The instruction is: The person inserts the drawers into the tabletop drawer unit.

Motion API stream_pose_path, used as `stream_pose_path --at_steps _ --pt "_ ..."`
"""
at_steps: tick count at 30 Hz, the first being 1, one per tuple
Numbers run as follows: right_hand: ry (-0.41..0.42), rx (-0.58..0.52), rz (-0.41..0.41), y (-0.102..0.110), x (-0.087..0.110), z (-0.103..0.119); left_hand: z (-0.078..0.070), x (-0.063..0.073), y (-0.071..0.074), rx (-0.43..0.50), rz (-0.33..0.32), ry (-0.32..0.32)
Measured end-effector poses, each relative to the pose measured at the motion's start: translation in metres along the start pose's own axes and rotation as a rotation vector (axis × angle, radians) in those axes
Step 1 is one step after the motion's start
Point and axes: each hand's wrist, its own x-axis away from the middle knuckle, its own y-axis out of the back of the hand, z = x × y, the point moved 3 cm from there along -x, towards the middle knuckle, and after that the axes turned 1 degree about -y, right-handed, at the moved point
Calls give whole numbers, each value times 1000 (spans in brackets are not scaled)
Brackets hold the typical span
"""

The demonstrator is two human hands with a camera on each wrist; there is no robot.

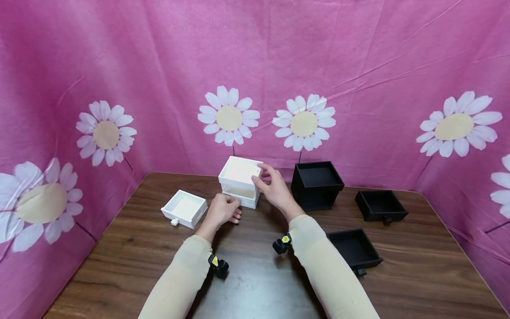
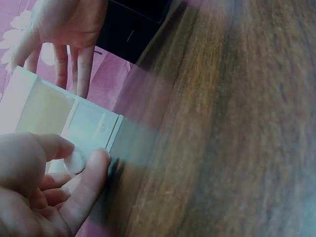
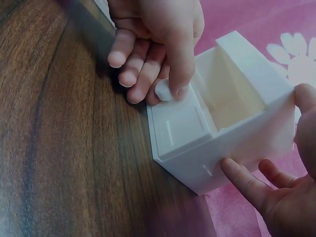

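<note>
A small white cabinet [image 1: 241, 170] stands upright near the back of the table, its upper slot open at the front. A lower white drawer [image 3: 180, 126] sits in its bottom slot, pushed in nearly flush. My left hand [image 1: 223, 209] pinches the round white knob [image 3: 163, 90] of that drawer between thumb and index finger. At the cabinet's right side and top edge, my right hand [image 1: 276, 188] holds the box by its upper corner, other fingertips against the side wall. A second white drawer [image 1: 184, 208] lies on the table left of my left hand.
Right of the white cabinet stands a black cabinet [image 1: 317, 181] with an open front. Two loose black drawers lie on the table, one farther right [image 1: 381, 217] and one nearer [image 1: 354, 261]. A pink flowered cloth [image 1: 255, 53] hangs behind the wooden table [image 1: 255, 283].
</note>
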Motion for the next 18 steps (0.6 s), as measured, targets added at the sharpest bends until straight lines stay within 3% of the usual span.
stream_pose_path --at_steps 9,18 --pt "27 33 -17 -3 1 -1 1 14 9 -104 -9 4" --pt "28 29 -34 -1 1 1 -8 39 26 -196 15 -90"
